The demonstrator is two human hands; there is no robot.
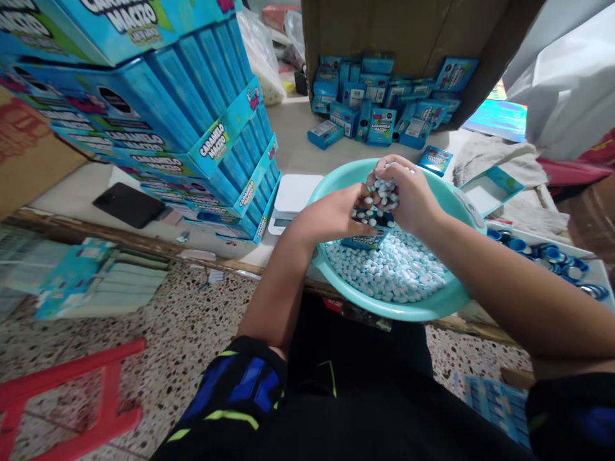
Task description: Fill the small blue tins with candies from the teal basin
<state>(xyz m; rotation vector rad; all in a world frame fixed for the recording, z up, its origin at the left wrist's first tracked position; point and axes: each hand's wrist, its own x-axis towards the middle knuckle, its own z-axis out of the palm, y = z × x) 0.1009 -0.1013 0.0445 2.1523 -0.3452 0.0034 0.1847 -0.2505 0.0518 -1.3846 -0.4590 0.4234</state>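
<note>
A turquoise basin (384,308) holds a heap of small white and pale blue candies (401,269). Over it, my left hand (353,208) is closed around a small blue box (364,241), whose opening faces up toward the candies above. My right hand (401,186) is cupped around a handful of candies (384,192), tipped over the box's opening. Candies lie at the box's mouth between both hands. Part of the box is hidden behind my left fingers.
Stacked blue display cases (192,121) rise at the left, near a black phone (129,203) and a white scale (295,195). Small blue boxes (382,127) spill from a cardboard carton (384,29). A tray (593,275) of blue caps lies right.
</note>
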